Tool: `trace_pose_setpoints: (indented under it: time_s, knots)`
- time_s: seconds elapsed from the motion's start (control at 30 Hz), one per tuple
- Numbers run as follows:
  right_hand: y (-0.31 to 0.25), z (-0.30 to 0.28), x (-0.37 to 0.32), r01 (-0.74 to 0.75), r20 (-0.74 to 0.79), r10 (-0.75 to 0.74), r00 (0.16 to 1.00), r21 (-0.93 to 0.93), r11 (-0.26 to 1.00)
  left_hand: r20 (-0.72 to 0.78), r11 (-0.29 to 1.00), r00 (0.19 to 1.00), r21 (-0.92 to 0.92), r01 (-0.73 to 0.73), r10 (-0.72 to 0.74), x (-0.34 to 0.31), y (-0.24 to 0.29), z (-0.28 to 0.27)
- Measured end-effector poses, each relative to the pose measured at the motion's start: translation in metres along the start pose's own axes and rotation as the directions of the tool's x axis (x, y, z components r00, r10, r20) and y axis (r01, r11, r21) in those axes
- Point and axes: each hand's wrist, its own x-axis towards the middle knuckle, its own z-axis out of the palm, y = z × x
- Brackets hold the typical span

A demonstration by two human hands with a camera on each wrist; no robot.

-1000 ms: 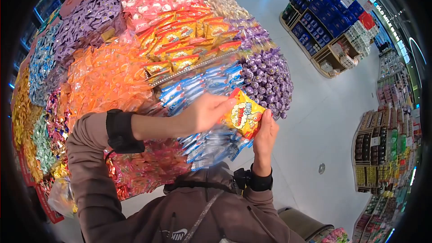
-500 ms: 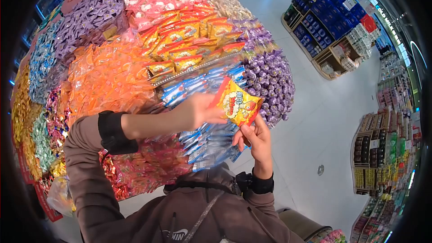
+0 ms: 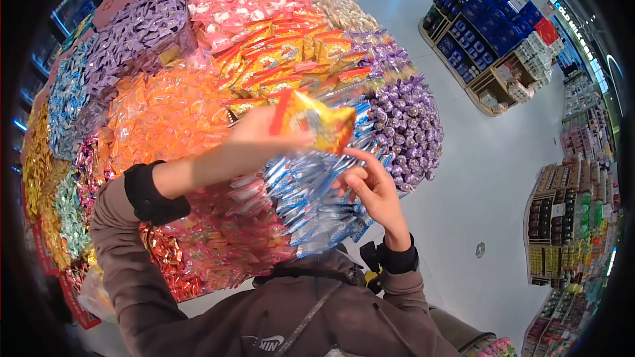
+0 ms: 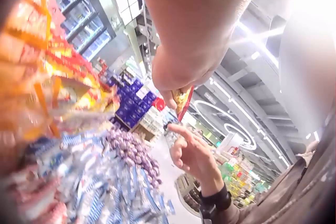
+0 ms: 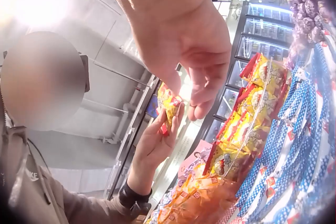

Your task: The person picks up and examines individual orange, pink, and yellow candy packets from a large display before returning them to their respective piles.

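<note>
Pinching a small yellow-and-red packet by its red-edged left end with the left hand, thumb and fingers closed on the wrapper. Holding it tilted in the air, above a heaped display of wrapped sweets. Reaching up to the packet's opposite end with the right hand, index finger stretched out and the other fingers loosely bent. Bringing that index fingertip close to the lower right corner; hard to say, with the packet blurred, whether touching it or just short of it.

Leaning both forearms over the display, with a black band at the left wrist and another dark strap at the right. Wearing a brown top with a white logo on the chest.

Just below the packet, blue-and-white wrappers. Beyond it, a bank of similar yellow packets. To the right, round purple sweets; to the left, orange wrappers. Farther out, past a pale floor, a stand of blue packages and stocked shelves along the right side.
</note>
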Motion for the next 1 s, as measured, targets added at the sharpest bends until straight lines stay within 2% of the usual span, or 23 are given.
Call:
trace_pose_setpoints:
  time_s: [0.03,0.07,0.1,0.13,0.17,0.2,0.27,0.3,0.4,0.43,0.53,0.57,0.67,0.77,0.87,0.93,0.97,1.0]
  knots:
    - [0.001,-0.002,0.011,0.114,-0.014,-0.116,0.993,-0.124,0.986,-0.12,0.995,0.992,0.09,-0.037,0.048,-0.002,0.025,-0.011]
    - [0.001,-0.004,0.023,0.22,-0.016,-0.231,0.973,-0.249,0.943,-0.175,0.971,0.968,0.188,-0.146,0.18,0.002,0.037,-0.027]
    - [-0.009,-0.004,0.035,0.237,-0.009,-0.261,0.965,-0.39,0.89,-0.22,0.928,0.942,0.331,-0.172,0.253,0.01,0.042,-0.052]
    - [-0.012,-0.001,0.049,0.25,-0.006,-0.278,0.961,-0.419,0.873,-0.251,0.881,0.943,0.465,-0.081,0.219,0.014,0.055,-0.07]
    - [-0.015,-0.001,0.066,0.369,0.078,-0.4,0.913,-0.576,0.729,-0.299,0.895,0.873,0.352,-0.273,0.384,0.022,0.053,-0.076]
    - [-0.018,0.0,0.082,0.467,0.187,-0.492,0.85,-0.7,0.54,-0.286,0.889,0.894,0.406,-0.214,0.346,0.028,0.054,-0.084]
    - [-0.017,0.006,0.112,0.502,0.253,-0.522,0.814,-0.757,0.417,-0.274,0.857,0.924,0.507,-0.097,0.267,0.037,0.057,-0.103]
    - [-0.015,0.009,0.125,0.517,0.287,-0.532,0.797,-0.78,0.353,-0.228,0.83,0.941,0.551,-0.086,0.249,0.042,0.051,-0.108]
    - [0.001,0.012,0.158,0.486,0.373,-0.513,0.773,-0.868,0.1,-0.1,0.647,0.955,0.755,-0.111,0.281,0.045,0.042,-0.101]
    - [0.006,0.014,0.165,0.494,0.385,-0.556,0.736,-0.868,0.053,-0.111,0.663,0.96,0.743,-0.091,0.256,0.043,0.042,-0.094]
    - [0.012,0.015,0.176,0.463,0.417,-0.529,0.739,-0.885,-0.051,-0.12,0.648,0.984,0.762,0.008,0.129,0.042,0.031,-0.096]
    - [0.014,0.015,0.179,0.443,0.418,-0.51,0.751,-0.893,-0.078,-0.107,0.562,0.969,0.826,-0.037,0.221,0.044,0.021,-0.101]
    - [0.017,0.016,0.19,0.425,0.431,-0.47,0.771,-0.897,-0.125,-0.154,0.564,0.974,0.825,0.034,0.166,0.039,0.028,-0.096]
    - [0.014,0.013,0.199,0.452,0.431,-0.488,0.758,-0.888,-0.083,-0.188,0.488,0.911,0.873,-0.017,0.366,0.035,0.026,-0.092]
    - [0.004,0.01,0.201,0.42,0.362,-0.526,0.77,-0.907,-0.009,-0.233,0.569,0.895,0.822,-0.028,0.381,0.037,0.028,-0.102]
    - [-0.004,0.008,0.2,0.386,0.323,-0.51,0.797,-0.922,0.019,-0.162,0.578,0.897,0.807,-0.12,0.412,0.034,0.031,-0.096]
    - [-0.006,0.009,0.202,0.374,0.292,-0.572,0.767,-0.927,0.028,-0.105,0.565,0.892,0.804,-0.184,0.44,0.032,0.031,-0.089]
    - [-0.013,0.009,0.202,0.379,0.289,-0.528,0.798,-0.923,0.067,-0.048,0.549,0.882,0.798,-0.249,0.47,0.031,0.032,-0.083]
